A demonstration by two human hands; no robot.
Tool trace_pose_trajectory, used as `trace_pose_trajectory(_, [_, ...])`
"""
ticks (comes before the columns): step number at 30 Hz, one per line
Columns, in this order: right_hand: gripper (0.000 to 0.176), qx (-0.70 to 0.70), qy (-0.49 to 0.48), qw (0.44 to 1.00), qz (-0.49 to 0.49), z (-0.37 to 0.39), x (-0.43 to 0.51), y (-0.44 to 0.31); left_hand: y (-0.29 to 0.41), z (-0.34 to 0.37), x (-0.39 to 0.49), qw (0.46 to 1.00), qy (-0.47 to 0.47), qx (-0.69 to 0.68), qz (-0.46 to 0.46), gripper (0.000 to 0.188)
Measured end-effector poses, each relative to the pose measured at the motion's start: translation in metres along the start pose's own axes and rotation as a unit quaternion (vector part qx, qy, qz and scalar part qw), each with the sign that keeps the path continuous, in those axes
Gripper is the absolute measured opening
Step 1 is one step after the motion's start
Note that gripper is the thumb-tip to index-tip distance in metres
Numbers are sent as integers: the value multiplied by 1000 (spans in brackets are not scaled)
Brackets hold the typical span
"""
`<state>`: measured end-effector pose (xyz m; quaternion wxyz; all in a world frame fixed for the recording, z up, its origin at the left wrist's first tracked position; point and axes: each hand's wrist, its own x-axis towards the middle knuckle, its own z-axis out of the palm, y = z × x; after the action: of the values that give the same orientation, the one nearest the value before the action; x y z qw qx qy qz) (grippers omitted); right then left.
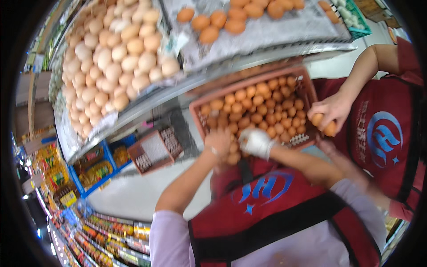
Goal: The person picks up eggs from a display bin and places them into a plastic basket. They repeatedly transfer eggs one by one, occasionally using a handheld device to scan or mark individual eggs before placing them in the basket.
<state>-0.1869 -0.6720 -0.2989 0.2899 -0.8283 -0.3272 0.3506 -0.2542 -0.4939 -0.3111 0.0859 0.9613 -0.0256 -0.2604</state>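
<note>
A reddish-brown plastic crate full of brown eggs stands before me. My left hand, bare with a band at its wrist, reaches over the crate's near left side, its blurred fingers down among the eggs. Close to its right, my right hand wears a white glove, its fingers curled at the eggs. Blur and the eggs hide whether either hand grips one. Below and between the hands, a few eggs show near my apron.
At the right, a co-worker's hand holds brown eggs beside the crate. Paler eggs heap on the display stand; other brown eggs lie on its grey lining. A smaller crate and a blue rack with oil bottles stand left.
</note>
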Motion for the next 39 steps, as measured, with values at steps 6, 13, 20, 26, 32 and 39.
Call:
trace_pose_trajectory(6, [50,-40,-160,986,29,11,4,-19,21,-4,-19,989,-130,63,25,29])
trace_pose_trajectory(13, [49,-96,-174,980,11,38,30,-15,19,8,-18,973,-101,205,41,32])
trace_pose_trajectory(20, [56,-45,-127,990,40,58,30,-10,17,-9,-16,956,-154,229,98,29])
trace_pose_trajectory(26, [57,-6,-138,988,70,48,22,-10,5,-4,-13,971,-127,156,126,22])
trace_pose_trajectory(32, [41,-39,-152,986,61,44,22,-13,0,6,-7,967,-178,136,122,16])
trace_pose_trajectory(39, [51,127,-85,988,38,-23,-6,-13,-1,-47,-17,984,-150,-72,69,35])
